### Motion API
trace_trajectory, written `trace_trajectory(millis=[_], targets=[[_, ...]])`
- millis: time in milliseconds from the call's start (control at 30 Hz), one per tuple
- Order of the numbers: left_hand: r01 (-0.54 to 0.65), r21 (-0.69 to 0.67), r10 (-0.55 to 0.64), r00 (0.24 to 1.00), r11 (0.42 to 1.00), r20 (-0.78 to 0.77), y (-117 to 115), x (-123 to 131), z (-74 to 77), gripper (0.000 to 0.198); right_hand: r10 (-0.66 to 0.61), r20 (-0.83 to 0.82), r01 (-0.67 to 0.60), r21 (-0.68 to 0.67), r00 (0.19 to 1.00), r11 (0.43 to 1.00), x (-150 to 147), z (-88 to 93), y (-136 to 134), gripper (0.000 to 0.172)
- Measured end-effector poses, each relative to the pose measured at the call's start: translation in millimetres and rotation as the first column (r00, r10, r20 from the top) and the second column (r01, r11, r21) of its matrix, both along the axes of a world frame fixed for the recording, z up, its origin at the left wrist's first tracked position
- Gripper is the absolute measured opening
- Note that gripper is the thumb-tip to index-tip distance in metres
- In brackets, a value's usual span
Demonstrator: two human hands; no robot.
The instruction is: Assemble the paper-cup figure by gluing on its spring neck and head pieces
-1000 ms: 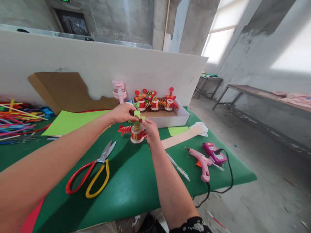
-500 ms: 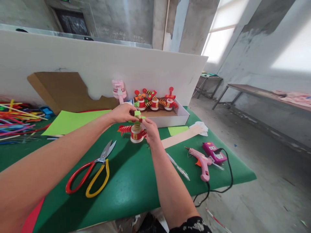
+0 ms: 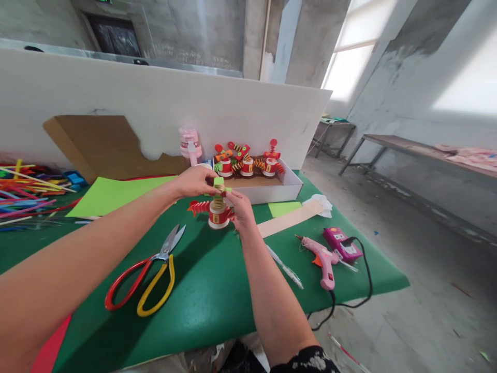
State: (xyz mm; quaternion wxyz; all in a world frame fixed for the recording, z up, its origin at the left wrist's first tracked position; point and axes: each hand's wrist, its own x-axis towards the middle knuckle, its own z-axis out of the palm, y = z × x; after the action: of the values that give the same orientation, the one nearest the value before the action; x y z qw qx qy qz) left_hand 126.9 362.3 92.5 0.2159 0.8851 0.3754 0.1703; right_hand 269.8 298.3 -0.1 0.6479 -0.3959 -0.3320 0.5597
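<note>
Both hands hold the upper part of a paper cup figure [image 3: 218,216], which has a red band round its white cup and red folded-paper arms. My left hand [image 3: 197,181] pinches its green folded-paper top from the left. From the right, my right hand [image 3: 241,209] grips the same green part with thumb and fingertips. The cup hangs upright, close over the green table. Fingers partly hide the green part, so its exact shape is unclear. Several similar cup figures [image 3: 247,167] stand in a white box [image 3: 272,194] behind.
Red-and-yellow-handled scissors [image 3: 163,259] lie open at the left front. To the right are a pink glue gun [image 3: 325,261], a purple power strip [image 3: 341,244], a pen [image 3: 286,268] and a beige strip [image 3: 287,220]. Green paper [image 3: 116,196] and colourful pipe cleaners [image 3: 27,194] lie left.
Almost nothing differs. The green top of the cup figure has shifted very slightly to the left between my fingers.
</note>
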Motion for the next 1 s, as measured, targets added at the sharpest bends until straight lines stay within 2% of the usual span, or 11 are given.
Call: trace_trajectory(millis=[167, 400, 533, 700, 833, 1000], targets=[[-0.011, -0.004, 0.011, 0.999, 1.0, 0.043, -0.2, -2.5, -3.2, 0.028, -0.06, 0.073, 0.063, -0.041, 0.995, 0.997, 0.6, 0.5, -0.9, 0.026], [-0.095, -0.078, 0.102, 0.99, 0.992, 0.1, -2.1, -6.4, -1.4, 0.051, -0.115, 0.159, 0.116, 0.002, 0.981, 0.993, 2.4, -2.4, -1.2, 0.032], [-0.096, -0.153, 0.122, 0.977, 0.984, 0.173, -5.1, -10.8, 1.0, 0.053, -0.198, 0.204, 0.186, 0.077, 0.959, 0.98, 3.5, -2.3, -0.6, 0.032], [-0.153, -0.272, 0.234, 0.926, 0.95, 0.297, -2.2, -12.6, -3.8, 0.059, -0.218, 0.195, 0.199, 0.114, 0.956, 0.973, 4.7, -0.6, -1.0, 0.031], [-0.185, -0.263, 0.266, 0.91, 0.947, 0.318, 1.4, -12.3, -6.5, 0.055, -0.244, 0.206, 0.225, 0.114, 0.947, 0.968, 5.9, 0.2, -1.0, 0.029], [-0.155, -0.273, 0.253, 0.893, 0.949, 0.371, -2.2, -20.8, 0.2, 0.059, -0.342, 0.241, 0.327, 0.101, 0.908, 0.94, 10.3, -1.2, 2.6, 0.028]])
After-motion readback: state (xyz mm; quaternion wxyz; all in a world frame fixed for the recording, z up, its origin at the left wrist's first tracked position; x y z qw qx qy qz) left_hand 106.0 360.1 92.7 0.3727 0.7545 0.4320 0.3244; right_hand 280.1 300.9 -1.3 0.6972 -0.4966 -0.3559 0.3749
